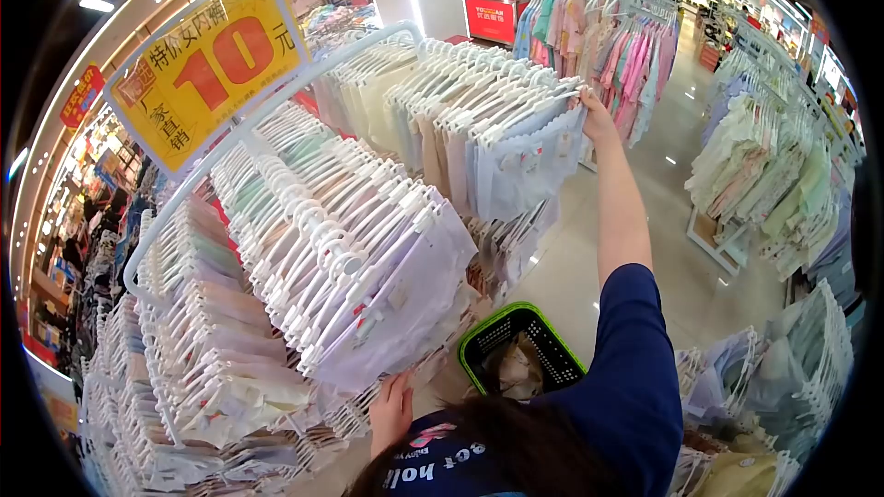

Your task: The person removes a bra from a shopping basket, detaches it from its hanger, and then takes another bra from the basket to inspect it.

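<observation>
My right hand [597,117] is at the end of a stretched-out arm, its fingers pinched on the outer end of a white hanger. From that hanger hangs a pair of light blue underpants [529,166] with small printed motifs, at the front of a row of similar pairs. Low in the view, my left hand [393,410] has its fingers extended near the bottom edge of a pair of lavender underpants [396,299]. Whether its fingertips touch the cloth, I cannot tell. The lavender pair fronts another tightly packed row on white hangers [313,221].
A black basket with a green rim [470,342] stands on the floor, with beige cloth inside. A yellow price sign [210,67] tops the white rack rail [336,57]. Other racks hold pink clothes [635,69] and pale garments [760,161] beyond the tiled aisle [668,193].
</observation>
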